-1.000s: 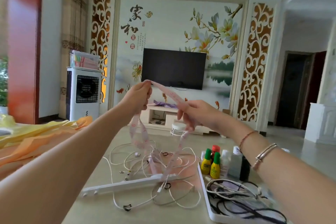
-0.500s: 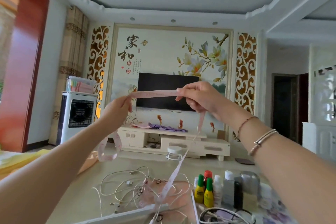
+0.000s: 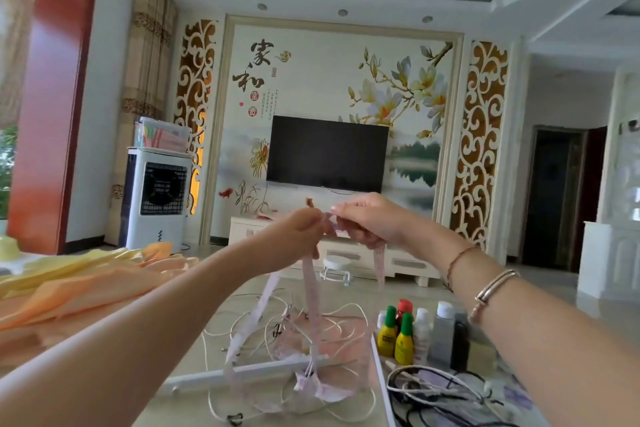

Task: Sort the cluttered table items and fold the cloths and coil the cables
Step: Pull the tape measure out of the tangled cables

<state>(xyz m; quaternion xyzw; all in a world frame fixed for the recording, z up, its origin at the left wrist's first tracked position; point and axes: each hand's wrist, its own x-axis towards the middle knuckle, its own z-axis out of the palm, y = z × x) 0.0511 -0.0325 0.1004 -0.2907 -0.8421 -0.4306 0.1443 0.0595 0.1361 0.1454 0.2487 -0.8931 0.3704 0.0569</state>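
at the far left of the desk (image 3: 180,362) lie the yellow and orange cloths (image 3: 79,284), spread in loose layers and not folded. right of them the left hand (image 3: 297,236) is raised above the desk, its grip closed in a pinch on the top of a pale pink tape (image 3: 313,302). the right hand (image 3: 369,220) sits just beside it, almost touching, its grip also pinching the same tape at the top. from the two hands the tape hangs down in long loops, and its lower end lies crumpled on the desk among the white cables (image 3: 332,333), which sprawl in a loose tangle, uncoiled. a white bar (image 3: 242,373) lies across the desk under the tape. further right stand small bottles (image 3: 403,340), two yellow with green caps, close together. at the lower right a white tray (image 3: 382,378) holds dark and white cords (image 3: 440,395) in a heap. the right wrist wears a bracelet (image 3: 493,286).
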